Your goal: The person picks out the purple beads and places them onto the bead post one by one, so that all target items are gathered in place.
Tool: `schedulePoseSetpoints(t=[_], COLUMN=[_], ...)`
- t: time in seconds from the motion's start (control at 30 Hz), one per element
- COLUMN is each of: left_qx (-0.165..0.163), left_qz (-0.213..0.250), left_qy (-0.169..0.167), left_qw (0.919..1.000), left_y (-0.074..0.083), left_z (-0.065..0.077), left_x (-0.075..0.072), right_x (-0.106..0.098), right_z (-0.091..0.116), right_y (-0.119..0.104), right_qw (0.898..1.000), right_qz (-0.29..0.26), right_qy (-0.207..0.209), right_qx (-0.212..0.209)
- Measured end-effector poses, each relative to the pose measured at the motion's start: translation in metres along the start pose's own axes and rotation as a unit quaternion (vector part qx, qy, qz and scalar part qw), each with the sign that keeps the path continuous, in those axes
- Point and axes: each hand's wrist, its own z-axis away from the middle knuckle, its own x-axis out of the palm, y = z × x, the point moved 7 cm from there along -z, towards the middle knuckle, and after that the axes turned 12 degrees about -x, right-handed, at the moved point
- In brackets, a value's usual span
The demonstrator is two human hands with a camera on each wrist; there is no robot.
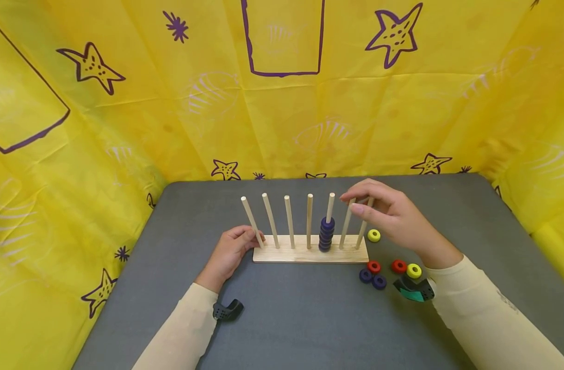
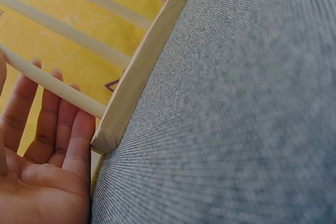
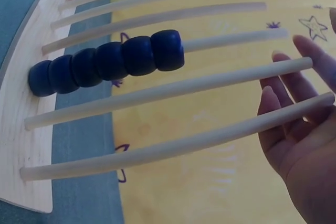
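Sleeves point(image 1: 490, 308) lie before the rack point(image 1: 309, 256), left hand point(image 1: 230, 253) gripping its end peg point(image 1: 249, 211), likely for steadiness, right hand point(image 1: 397, 218) loose, empty.

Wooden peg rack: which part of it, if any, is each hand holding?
The left hand appears to hold the leftmost peg by its lower part, between thumb and fingers; the right hand holds nothing visible.

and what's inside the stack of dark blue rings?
A wooden peg: its upper end stands clear above the stack. The six rings cover its lower part, so that stretch, down to the base, can't be seen.
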Motion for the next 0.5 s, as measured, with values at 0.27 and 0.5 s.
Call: schedulePoseSetpoints(t=[0.27,0.5], left_qx=[-0.002,-0.001], left_qz=[-0.002,0.003], left_qy=[0.004,0.002], left_qw=[1.0000,1.0000], left_y=[-0.001,-0.002], left_z=[0.000,0.000], left_x=[-0.001,-0.001], right_x=[0.000,0.002], right_z=[0.007,0.015], right_y=[0.003,0.004], right_qw=[1.000,1.000], right_qz=[-0.008,-0.029], right_qy=[-0.009,-0.010], right_qx=[0.009,0.004])
